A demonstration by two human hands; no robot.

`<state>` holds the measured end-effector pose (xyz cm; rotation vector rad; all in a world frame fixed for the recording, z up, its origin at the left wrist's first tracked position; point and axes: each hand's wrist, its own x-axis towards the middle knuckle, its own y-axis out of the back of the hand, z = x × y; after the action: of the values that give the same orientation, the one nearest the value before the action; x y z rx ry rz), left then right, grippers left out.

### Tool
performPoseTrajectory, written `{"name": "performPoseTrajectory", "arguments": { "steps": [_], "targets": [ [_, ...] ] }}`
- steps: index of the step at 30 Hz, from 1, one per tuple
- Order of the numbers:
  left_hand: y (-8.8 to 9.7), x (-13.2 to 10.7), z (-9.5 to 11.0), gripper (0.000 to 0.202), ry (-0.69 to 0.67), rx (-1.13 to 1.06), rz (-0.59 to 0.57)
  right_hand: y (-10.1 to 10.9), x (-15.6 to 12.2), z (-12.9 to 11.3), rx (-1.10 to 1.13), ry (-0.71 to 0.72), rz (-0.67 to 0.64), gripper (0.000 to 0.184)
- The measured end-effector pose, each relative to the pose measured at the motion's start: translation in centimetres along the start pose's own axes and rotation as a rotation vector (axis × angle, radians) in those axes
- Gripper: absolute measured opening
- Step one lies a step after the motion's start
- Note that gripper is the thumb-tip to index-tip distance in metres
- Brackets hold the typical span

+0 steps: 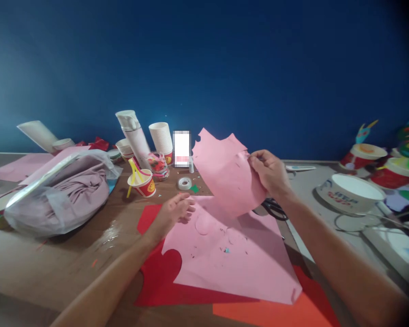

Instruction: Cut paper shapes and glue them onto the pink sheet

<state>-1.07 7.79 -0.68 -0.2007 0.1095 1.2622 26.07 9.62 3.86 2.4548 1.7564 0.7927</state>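
Observation:
My right hand [271,172] pinches the edge of a cut pink paper piece [225,175] and holds it up off the table. A larger pink paper sheet [231,259] lies flat below it, over a red sheet [158,277] and an orange sheet [276,313]. My left hand [177,211] rests on the top left corner of the flat pink sheet with its fingers curled; what they hold, if anything, is hidden. Black scissors [274,209] lie just under my right wrist.
A roll of clear tape [184,183], a small red paper cup [143,182], stacks of white cups [161,137] and a jar [158,165] stand behind. A plastic bag of cloth [59,193] lies at left. Paper bowls [351,190] and coloured crafts [402,154] crowd the right.

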Motion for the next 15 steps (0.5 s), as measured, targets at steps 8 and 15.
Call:
{"name": "performPoseTrajectory", "arguments": {
  "steps": [8,15],
  "targets": [
    [2.2,1.5,-0.8,0.036,0.135,-0.444,-0.191,-2.9,-1.6,0.6,0.065,-0.071,-0.445,0.028],
    [3.4,1.8,-1.3,0.018,0.027,-0.411,0.009,-2.1,-0.5,2.6,-0.172,-0.036,-0.482,0.027]
  ]
}}
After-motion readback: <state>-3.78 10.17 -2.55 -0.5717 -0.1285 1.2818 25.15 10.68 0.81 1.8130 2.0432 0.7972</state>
